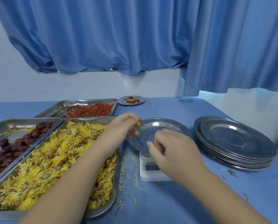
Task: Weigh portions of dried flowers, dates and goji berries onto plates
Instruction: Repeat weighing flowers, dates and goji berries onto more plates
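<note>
An empty steel plate (164,126) rests on a small white scale (148,171) at mid-table. My right hand (175,149) grips the plate's near rim with thumb and fingers. My left hand (123,125) hovers at the plate's left edge, fingers curled with orange-painted nails, nothing seen in it. To the left lie three steel trays: yellow dried flowers (54,159), dark red dates (14,146), and goji berries (91,110) further back. A filled small plate (131,100) sits at the far edge.
A stack of several steel plates (233,141) stands right of the scale. Loose yellow petals (130,168) litter the blue table between flower tray and scale. Blue curtains hang behind the table, and the table's right edge runs close to the plate stack.
</note>
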Available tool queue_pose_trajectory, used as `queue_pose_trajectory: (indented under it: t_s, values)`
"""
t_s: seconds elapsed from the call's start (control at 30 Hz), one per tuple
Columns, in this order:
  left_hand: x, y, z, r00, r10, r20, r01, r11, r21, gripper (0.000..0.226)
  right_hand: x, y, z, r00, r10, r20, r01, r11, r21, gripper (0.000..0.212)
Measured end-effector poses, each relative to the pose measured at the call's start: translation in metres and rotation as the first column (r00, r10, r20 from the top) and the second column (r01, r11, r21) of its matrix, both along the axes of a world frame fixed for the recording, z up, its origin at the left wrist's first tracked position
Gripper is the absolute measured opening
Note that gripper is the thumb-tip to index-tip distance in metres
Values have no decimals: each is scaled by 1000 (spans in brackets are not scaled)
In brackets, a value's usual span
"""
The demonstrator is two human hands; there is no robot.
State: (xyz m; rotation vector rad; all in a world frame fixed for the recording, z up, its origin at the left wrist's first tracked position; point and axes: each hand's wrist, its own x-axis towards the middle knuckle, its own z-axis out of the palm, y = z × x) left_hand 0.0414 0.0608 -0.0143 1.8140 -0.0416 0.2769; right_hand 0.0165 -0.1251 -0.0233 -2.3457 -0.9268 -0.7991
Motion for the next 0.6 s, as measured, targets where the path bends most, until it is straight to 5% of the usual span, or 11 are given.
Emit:
queue_pose_trajectory:
  t_s: [0.07, 0.13, 0.27, 0.37, 0.47, 0.6]
  values:
    - [-8, 10, 4, 994, 41, 97, -63, 970, 235, 14, 1, 4, -7, 1000, -19, -1, 19, 996, -92, 41]
    - [-21, 31, 14, 981, 113, 159, -158, 939, 306, 19, 0, -5, -15, 1000, 20, -11, -21, 987, -157, 44]
    - [-41, 96, 27, 931, 314, 185, -321, 947, 12, 22, 2, -24, -27, 998, 42, -53, -50, 986, -161, 49]
    - [-46, 135, 27, 905, 415, 94, -419, 908, 25, 20, 9, -22, -28, 996, 31, -85, -41, 991, -127, 50]
    - [-50, 156, 28, 871, 485, 71, -483, 825, 293, 20, 8, -16, -32, 990, 60, -128, -80, 984, -158, 51]
    - [-42, 169, 23, 885, 463, 53, -338, 560, 756, 12, 4, -14, -36, 983, 51, -179, -90, 972, -215, 49]
